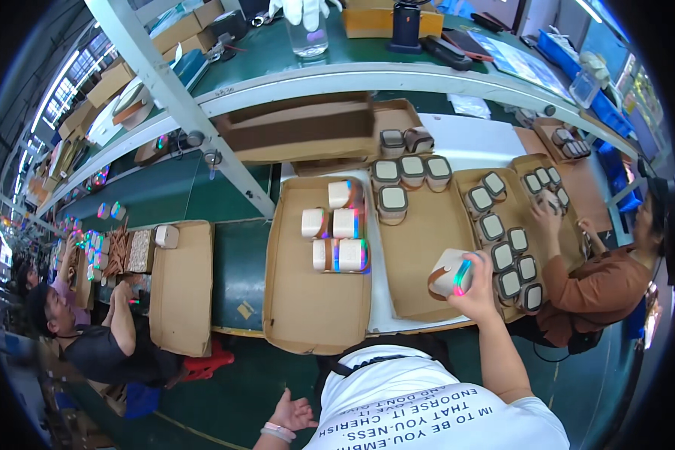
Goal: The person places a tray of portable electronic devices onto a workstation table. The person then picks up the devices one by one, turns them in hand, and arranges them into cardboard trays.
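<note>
My right hand is closed around a small cream speaker with a brown strap and a glowing ring of coloured light. It is held tilted above the near part of a cardboard tray. Down beside my body, away from the table, my left hand has its fingers apart and nothing in it. Several similar lit speakers lie in the cardboard tray left of centre. Unlit ones with dark-rimmed pale tops stand at the back of the tray under my right hand.
Another tray of speakers stands at the right, where a person in brown works. A cardboard tray lies left, near a person in black. A metal shelf frame crosses above the table; an empty-looking box sits beneath.
</note>
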`<state>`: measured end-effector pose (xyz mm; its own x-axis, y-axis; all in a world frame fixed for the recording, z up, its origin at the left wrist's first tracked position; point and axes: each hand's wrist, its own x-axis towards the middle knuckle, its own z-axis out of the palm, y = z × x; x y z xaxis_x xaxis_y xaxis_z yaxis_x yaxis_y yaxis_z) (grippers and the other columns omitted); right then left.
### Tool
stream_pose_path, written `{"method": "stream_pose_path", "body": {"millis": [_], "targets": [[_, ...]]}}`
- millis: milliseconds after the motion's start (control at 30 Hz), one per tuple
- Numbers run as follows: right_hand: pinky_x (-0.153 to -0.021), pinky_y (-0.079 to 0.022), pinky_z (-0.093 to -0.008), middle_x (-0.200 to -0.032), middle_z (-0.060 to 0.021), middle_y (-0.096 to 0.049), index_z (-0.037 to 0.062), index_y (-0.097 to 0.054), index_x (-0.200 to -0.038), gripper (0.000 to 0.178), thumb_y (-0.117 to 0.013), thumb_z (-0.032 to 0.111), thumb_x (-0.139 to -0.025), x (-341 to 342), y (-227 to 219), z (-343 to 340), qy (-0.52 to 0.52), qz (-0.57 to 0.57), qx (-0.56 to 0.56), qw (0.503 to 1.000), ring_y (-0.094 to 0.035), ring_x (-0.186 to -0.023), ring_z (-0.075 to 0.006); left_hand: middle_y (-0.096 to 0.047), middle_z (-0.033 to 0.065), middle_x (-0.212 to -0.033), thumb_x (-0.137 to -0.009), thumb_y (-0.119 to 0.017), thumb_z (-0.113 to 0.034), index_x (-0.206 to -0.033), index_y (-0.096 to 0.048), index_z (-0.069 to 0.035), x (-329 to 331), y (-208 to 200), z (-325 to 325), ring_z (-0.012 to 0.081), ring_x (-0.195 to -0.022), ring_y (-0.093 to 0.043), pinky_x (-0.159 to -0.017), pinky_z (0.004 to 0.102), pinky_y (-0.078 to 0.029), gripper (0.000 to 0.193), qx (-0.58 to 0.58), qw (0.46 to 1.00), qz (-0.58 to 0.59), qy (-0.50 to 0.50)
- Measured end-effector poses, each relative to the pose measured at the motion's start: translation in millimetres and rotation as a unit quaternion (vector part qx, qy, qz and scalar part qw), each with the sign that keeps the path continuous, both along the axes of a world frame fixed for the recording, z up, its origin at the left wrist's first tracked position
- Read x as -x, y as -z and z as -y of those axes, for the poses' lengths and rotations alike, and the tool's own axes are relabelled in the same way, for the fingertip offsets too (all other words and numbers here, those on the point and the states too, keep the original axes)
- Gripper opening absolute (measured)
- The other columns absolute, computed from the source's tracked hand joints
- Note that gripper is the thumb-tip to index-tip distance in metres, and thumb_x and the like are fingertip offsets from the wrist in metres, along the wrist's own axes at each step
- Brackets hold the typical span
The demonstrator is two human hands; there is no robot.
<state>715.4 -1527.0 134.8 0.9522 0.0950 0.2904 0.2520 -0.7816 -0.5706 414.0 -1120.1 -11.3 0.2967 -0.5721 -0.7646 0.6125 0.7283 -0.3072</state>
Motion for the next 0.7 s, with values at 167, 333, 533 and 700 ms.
{"method": "stream_pose_path", "body": {"millis": [167,333,533,700], "targets": [[-0.097,-0.032,-0.0424,-0.118,-0.0198,-0.034,0.0102,-0.039,-0.115,0.074,-0.067,0.005,-0.047,3.6,10.1,-8.3,-0.043,-0.040,0.000,0.998,-0.036,-0.112,-0.0400,-0.043,0.0053,-0.049,-0.081,-0.018,-0.074,-0.063,-0.052,-0.010,-19.8,-4.2,17.2,0.0307,-0.065,-0.056,-0.088,0.0628,-0.029,0.075,-0.058,0.997,0.036,-0.042],[-0.096,-0.032,-0.0422,-0.117,-0.0196,-0.034,0.0106,-0.039,-0.115,0.074,-0.068,0.006,-0.047,10.8,10.3,-13.9,-0.058,-0.044,-0.009,0.997,-0.036,-0.111,-0.0393,-0.058,0.0122,-0.060,-0.085,-0.028,-0.065,-0.058,-0.053,-0.008,-77.1,-54.5,7.0,0.0308,-0.072,-0.059,-0.086,0.0667,-0.032,0.068,-0.193,0.966,0.107,-0.135],[-0.095,-0.032,-0.0451,-0.118,-0.0192,-0.035,0.0129,-0.040,-0.116,0.075,-0.071,0.008,-0.047,18.7,6.7,-9.8,-0.061,-0.028,-0.018,0.998,-0.037,-0.110,-0.0396,-0.049,0.0134,-0.117,-0.086,-0.041,-0.057,-0.118,-0.043,-0.013,-198.6,-211.7,29.5,0.0338,-0.116,-0.043,-0.089,0.0645,-0.037,0.054,-0.253,0.777,0.491,-0.303],[-0.095,-0.033,-0.0438,-0.118,-0.0196,-0.034,0.0118,-0.040,-0.116,0.076,-0.070,0.007,-0.047,25.7,13.1,-1.0,-0.037,-0.030,-0.021,0.999,-0.037,-0.110,-0.0389,-0.042,0.0131,-0.123,-0.086,-0.045,-0.055,-0.121,-0.039,-0.014,-230.5,-253.9,65.2,0.0328,-0.121,-0.036,-0.091,0.0656,-0.035,0.055,-0.170,0.756,0.562,-0.291]]}}
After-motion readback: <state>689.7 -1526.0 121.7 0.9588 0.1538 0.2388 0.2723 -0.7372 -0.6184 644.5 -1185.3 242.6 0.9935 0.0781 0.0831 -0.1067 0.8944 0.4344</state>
